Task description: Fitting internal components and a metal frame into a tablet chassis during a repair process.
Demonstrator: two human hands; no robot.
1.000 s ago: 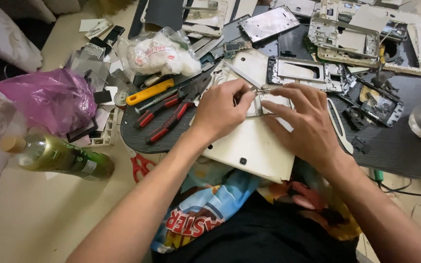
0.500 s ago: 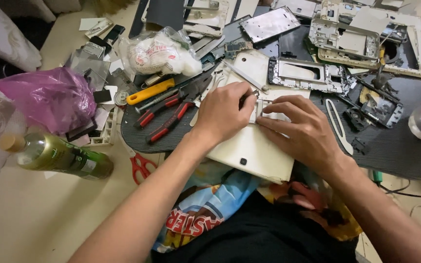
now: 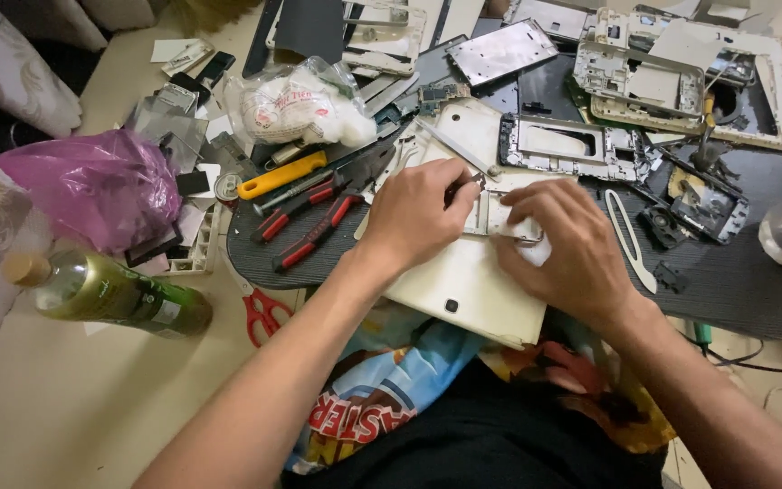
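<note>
Left hand (image 3: 423,213) pinches a thin metal tool (image 3: 463,186) over the flat white tablet shell (image 3: 463,290); right hand (image 3: 567,244) presses it, fingers curled; green glass bottle (image 3: 106,292) lies corked; clear plastic bag (image 3: 296,104) holds white wadding.

Tablet shell (image 3: 472,290) under both hands, pliers (image 3: 314,226) left, bottle (image 3: 106,292) far left

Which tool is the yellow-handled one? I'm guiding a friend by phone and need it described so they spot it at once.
Start at the dark oval work mat under the scattered tablet parts. At its left edge, left of the left hand and below the tied clear bag, a few hand tools lie together. The yellow-handled tool is the uppermost; its neighbours, the pliers, have red-and-black grips.
</note>
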